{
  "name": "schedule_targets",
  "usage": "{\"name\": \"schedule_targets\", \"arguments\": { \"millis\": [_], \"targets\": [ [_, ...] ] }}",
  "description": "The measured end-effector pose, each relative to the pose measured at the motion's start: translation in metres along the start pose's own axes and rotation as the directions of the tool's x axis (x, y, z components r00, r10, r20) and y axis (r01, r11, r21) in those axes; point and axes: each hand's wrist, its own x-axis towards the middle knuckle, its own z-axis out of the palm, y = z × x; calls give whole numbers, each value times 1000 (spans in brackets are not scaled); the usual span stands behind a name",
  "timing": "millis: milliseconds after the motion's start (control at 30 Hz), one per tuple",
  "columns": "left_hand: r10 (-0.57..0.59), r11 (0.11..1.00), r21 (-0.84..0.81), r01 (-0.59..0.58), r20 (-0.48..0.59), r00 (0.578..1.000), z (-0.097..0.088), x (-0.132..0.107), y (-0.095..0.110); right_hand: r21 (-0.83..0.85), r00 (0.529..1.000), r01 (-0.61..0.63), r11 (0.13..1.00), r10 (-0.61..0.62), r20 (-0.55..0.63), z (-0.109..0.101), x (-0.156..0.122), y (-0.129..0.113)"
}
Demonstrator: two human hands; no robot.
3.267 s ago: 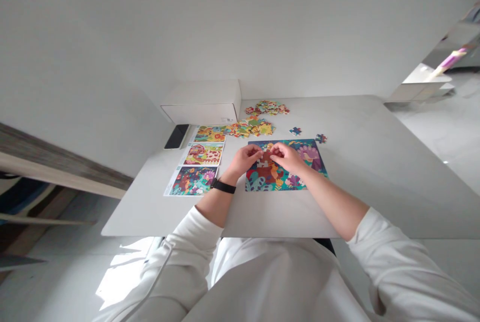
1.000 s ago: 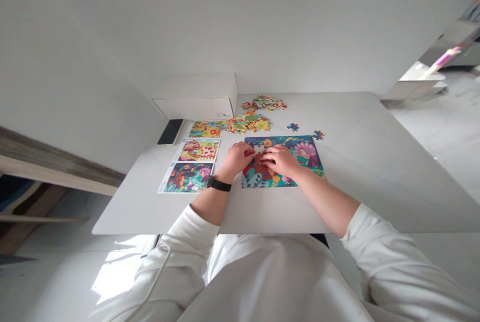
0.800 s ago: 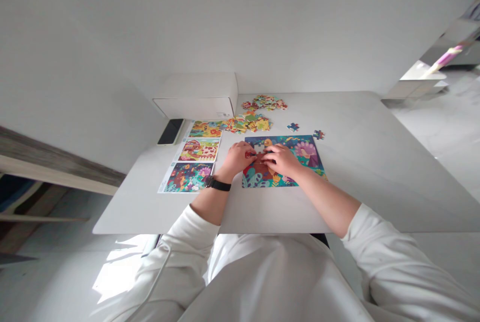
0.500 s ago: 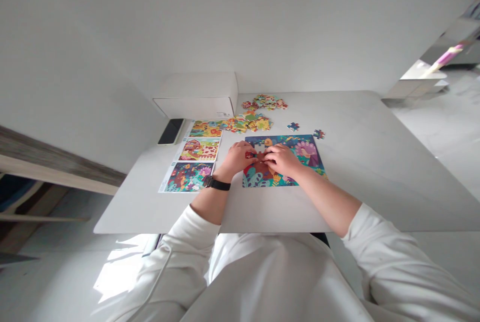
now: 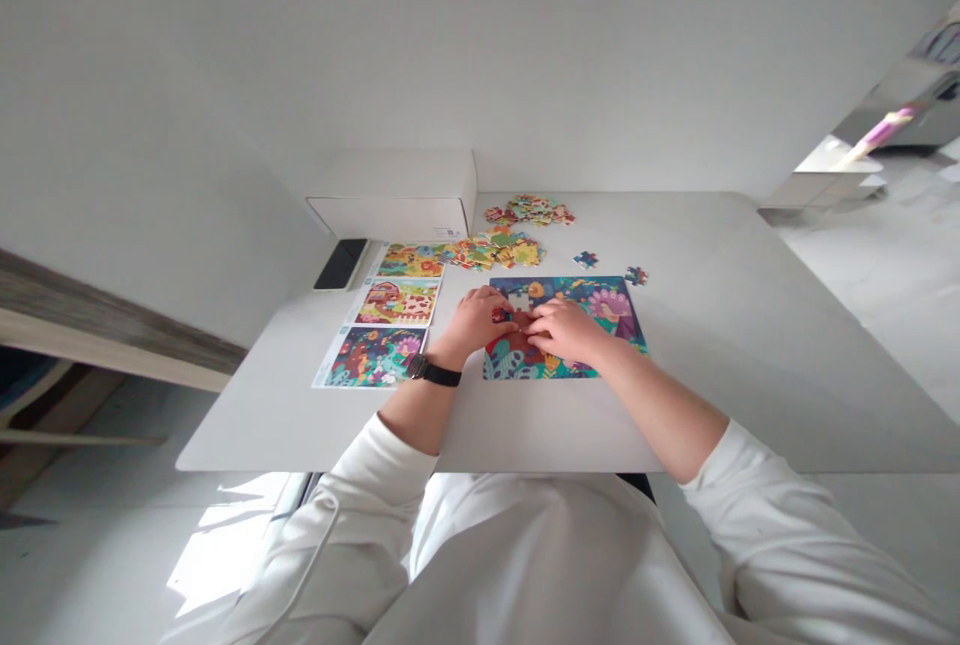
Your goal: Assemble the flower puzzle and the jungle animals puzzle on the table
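A nearly filled jigsaw puzzle (image 5: 600,337) with a dark blue animal scene lies flat before me. A pale gap (image 5: 520,302) shows in its upper left part. My left hand (image 5: 480,318) rests on the puzzle's left side, fingers curled, with thumb and fingertips at a brown puzzle piece (image 5: 523,321) just below the gap. From the other side my right hand (image 5: 564,328) reaches the same brown area, its bent fingertips pressed on it. The fingers partly cover the piece's edges. Two loose dark pieces, one (image 5: 586,260) and another (image 5: 637,275), lie beyond the puzzle.
Left of the puzzle are picture sheets (image 5: 396,302) and a phone (image 5: 341,264). A white box (image 5: 390,215) stands against the wall. Beside it lie a pile of yellow pieces (image 5: 502,248) and a pile of reddish pieces (image 5: 530,210). Everything sits on a white table (image 5: 750,355).
The right fingers have shifted slightly down, and more of the pale gap shows between the hands. The view has tilted a little; the loose pieces lie where they were.
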Motion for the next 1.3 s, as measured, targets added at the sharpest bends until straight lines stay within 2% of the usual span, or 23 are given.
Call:
{"name": "schedule_targets", "arguments": {
  "millis": [167, 433, 567, 633, 667, 733, 833, 933, 1000, 1100, 1200, 1300],
  "targets": [
    [-67, 997, 33, 69, -33, 997, 4, 0, 7, 14, 999, -36, 999, 36, -5, -1, -1, -5],
    [-48, 998, 32, 49, -25, 999, 2, 3, 5, 50, 998, -46, 998, 47, -30, -2, 0, -9],
    [-17, 1000, 16, 18, -57, 998, 2, 4, 2, 102, 993, -32, 994, 43, -111, -2, 0, 1],
    [-16, 1000, 10, 17, -80, 997, 3, 5, 0, 158, 975, -63, 985, 94, -201, -7, -4, 16],
    [-19, 1000, 5, 20, -89, 996, 4, 5, -1, 195, 956, -89, 977, 139, -259, -12, -7, 26],
    [-35, 999, -11, 34, -108, 993, 5, 6, -2, 268, 882, -178, 947, 275, -384, -22, -15, 54],
    [-78, 996, -50, 71, -156, 985, 4, 7, -1, 376, 719, -340, 862, 496, -487, -35, -36, 105],
    [-123, 990, -101, 104, -208, 970, 3, 6, 2, 406, 570, -567, 717, 697, -435, -38, -64, 156],
    [-144, 985, -128, 117, -228, 963, 2, 6, 4, 416, 505, -677, 607, 795, -336, -34, -80, 182],
    [-163, 980, -153, 129, -237, 958, 1, 7, 5, 417, 465, -738, 530, 848, -255, -24, -93, 201],
    [-171, 977, -168, 133, -237, 956, 2, 7, 5, 376, 492, -745, 551, 834, -248, -15, -92, 204],
    [-171, 976, -172, 132, -236, 957, 3, 6, 5, 299, 515, -750, 590, 804, -296, -9, -85, 199]
  ]
}}
